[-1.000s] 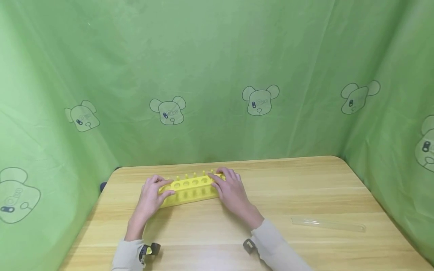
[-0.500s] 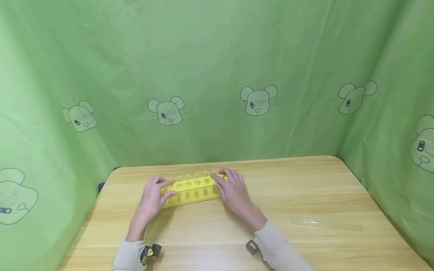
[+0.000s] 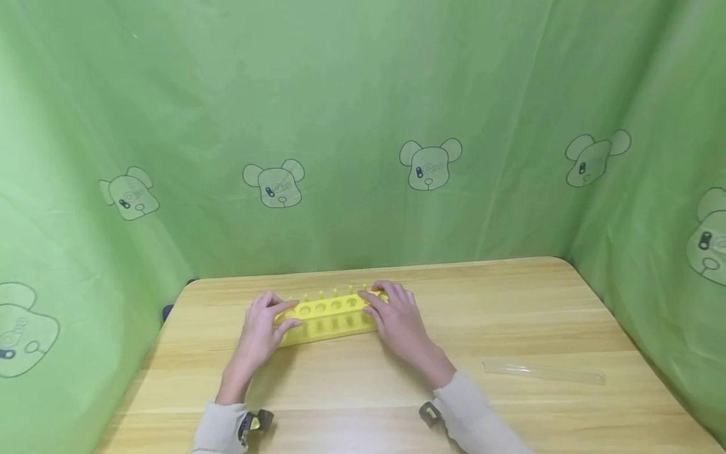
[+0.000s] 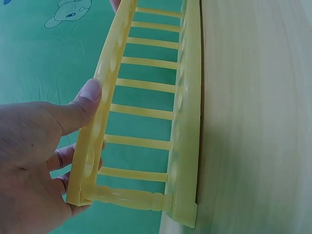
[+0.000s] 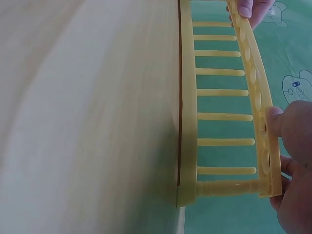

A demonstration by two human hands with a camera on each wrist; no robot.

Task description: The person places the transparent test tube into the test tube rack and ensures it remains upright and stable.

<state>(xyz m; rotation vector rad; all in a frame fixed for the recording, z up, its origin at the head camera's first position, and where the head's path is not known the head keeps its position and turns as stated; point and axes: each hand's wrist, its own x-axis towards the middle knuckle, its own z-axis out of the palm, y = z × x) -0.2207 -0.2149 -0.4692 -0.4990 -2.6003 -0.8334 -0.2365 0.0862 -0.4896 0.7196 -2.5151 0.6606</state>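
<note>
Yellow rack (image 3: 340, 324) stands upright on the wooden table (image 3: 351, 384), left of centre, toward the back edge, long side facing the person, right end set slightly farther back. Both hands are on it, one per end. Left hand (image 3: 262, 331) grips the left end of the top bar (image 4: 98, 114): thumb on the near side, other fingers round the far side. Right hand (image 3: 400, 326) grips the right end the same way, thumb near, fingers behind. Holes run along the top bar; a row of thin pegs (image 5: 225, 117) shows between it and the base (image 5: 188, 122), with a thicker turned post (image 4: 131, 197) at the end. Can't tell if the base sits fully flat.

Clear tube (image 3: 544, 372) lies on the table to the right, beyond the right forearm, well apart from the rack. Pale sleeves (image 3: 218, 429) on both arms, a small dark device (image 3: 263, 420) at each wrist. Green curtain (image 3: 340, 75) round the back and sides, printed with cartoon animal heads (image 3: 429, 168).
</note>
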